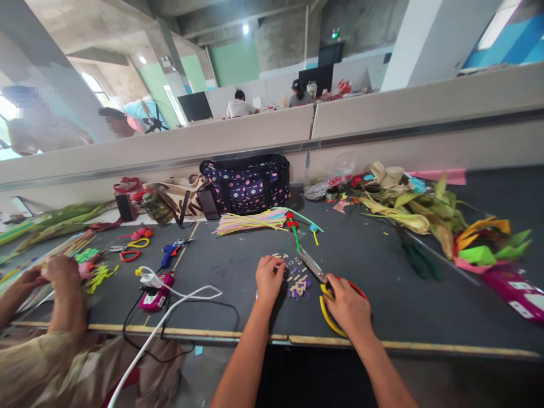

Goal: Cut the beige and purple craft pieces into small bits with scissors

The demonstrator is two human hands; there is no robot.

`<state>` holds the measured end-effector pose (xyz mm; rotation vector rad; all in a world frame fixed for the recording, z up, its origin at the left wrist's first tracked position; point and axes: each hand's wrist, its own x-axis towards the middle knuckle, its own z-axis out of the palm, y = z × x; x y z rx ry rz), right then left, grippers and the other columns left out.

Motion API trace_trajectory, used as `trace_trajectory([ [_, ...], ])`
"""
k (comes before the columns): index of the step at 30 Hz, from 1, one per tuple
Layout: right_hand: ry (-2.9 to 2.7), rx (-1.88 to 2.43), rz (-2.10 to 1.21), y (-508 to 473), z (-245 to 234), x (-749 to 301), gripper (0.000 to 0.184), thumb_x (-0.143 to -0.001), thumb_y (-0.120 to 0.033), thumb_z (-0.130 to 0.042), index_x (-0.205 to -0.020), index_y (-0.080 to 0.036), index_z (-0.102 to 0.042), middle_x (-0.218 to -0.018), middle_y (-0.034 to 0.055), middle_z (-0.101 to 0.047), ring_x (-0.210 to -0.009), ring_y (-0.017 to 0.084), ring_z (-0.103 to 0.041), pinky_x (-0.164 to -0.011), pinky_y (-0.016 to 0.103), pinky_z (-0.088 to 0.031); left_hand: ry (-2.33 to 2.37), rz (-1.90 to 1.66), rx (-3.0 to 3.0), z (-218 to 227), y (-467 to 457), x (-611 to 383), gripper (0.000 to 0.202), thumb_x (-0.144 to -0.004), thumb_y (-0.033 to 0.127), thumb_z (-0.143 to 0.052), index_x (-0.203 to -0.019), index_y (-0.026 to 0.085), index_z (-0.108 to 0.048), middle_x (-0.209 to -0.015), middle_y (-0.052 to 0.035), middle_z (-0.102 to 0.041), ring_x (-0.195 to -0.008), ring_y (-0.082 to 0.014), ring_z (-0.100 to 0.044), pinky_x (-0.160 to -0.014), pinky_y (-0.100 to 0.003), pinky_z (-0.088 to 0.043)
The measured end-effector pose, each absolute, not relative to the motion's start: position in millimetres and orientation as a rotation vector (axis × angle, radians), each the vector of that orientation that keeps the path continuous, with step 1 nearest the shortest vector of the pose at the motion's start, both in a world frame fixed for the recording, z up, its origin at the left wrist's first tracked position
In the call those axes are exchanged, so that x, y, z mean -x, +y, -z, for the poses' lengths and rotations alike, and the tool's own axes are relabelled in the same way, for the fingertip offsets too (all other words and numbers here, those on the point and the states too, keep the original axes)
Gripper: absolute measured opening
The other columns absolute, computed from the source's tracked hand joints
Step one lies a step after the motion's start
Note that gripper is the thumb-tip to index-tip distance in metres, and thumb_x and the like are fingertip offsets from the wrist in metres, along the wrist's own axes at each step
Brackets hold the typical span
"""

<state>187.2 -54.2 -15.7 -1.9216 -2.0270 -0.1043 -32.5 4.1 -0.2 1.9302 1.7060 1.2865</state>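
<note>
My right hand (348,306) grips the yellow-and-red handles of a pair of scissors (317,271), whose blades point up and left over the dark table. My left hand (268,277) rests fingers-down on the table beside a scatter of several small cut pieces (297,280), tan and purple; its fingers are curled and what they pinch, if anything, is hidden. Beyond the pieces lies a bundle of pastel pipe cleaners (249,222) with a small red flower on a green stem (292,225).
A co-worker's hands (59,277) work at the left over coloured strips. A glue gun (172,252), a pink power strip with white cable (155,294), scissors (130,255), a spotted bag (246,184), and dried leaves (408,212) and foam scraps (488,241) at right lie on the table (374,266).
</note>
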Motion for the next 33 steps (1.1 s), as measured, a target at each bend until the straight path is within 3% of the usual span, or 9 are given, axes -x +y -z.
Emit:
trace_trajectory([
  [9,-2.036,1.923,0.107,-54,14,-187,0.039,-0.08,-0.028,-0.063,-0.117,-0.027,-0.053,-0.094,-0.0023,-0.062,-0.07,0.011,-0.06,-0.055,0.022,-0.035,1.588,-1.011,-2.3,-5,-1,19,0.01,-0.08,0.023,-0.063,-0.083,0.023,-0.072,-0.081,-0.007,-0.062,-0.087,-0.0223,-0.052,-0.076,-0.034,-0.042],
  [14,-2.038,1.925,0.123,-54,14,-187,0.041,-0.079,-0.028,-0.063,-0.118,-0.026,-0.053,-0.094,-0.0016,-0.062,-0.068,0.01,-0.06,-0.053,0.022,-0.035,1.624,-1.057,-2.216,-5,-1,20,0.021,-0.083,0.016,-0.053,-0.082,0.023,-0.072,-0.079,-0.0058,-0.062,-0.085,-0.02,-0.053,-0.076,-0.032,-0.042],
  [19,-2.038,1.906,0.124,-54,14,-186,0.041,-0.08,-0.027,-0.062,-0.119,-0.026,-0.053,-0.096,-0.0008,-0.063,-0.07,0.011,-0.062,-0.055,0.022,-0.038,1.586,-1.07,-2.282,-4,-1,21,0.018,-0.08,0.018,-0.059,-0.09,0.025,-0.072,-0.085,-0.0062,-0.062,-0.087,-0.0211,-0.052,-0.076,-0.033,-0.043],
  [24,-2.037,1.881,0.137,-53,16,-186,0.037,-0.08,-0.025,-0.06,-0.117,-0.026,-0.054,-0.095,-0.0006,-0.064,-0.072,0.011,-0.062,-0.056,0.021,-0.039,1.538,-0.962,-2.436,0,1,19,0.018,-0.084,0.016,-0.055,-0.078,0.023,-0.071,-0.08,-0.0073,-0.06,-0.085,-0.0219,-0.051,-0.075,-0.033,-0.041],
  [33,-1.999,1.86,0.168,-55,21,-189,0.04,-0.081,-0.026,-0.058,-0.121,-0.026,-0.053,-0.101,-0.0005,-0.065,-0.07,0.011,-0.063,-0.057,0.021,-0.042,1.478,-1.373,-1.881,-2,1,21,0.017,-0.088,0.023,-0.051,-0.081,0.021,-0.067,-0.08,-0.0047,-0.064,-0.08,-0.0184,-0.055,-0.076,-0.03,-0.041],
])
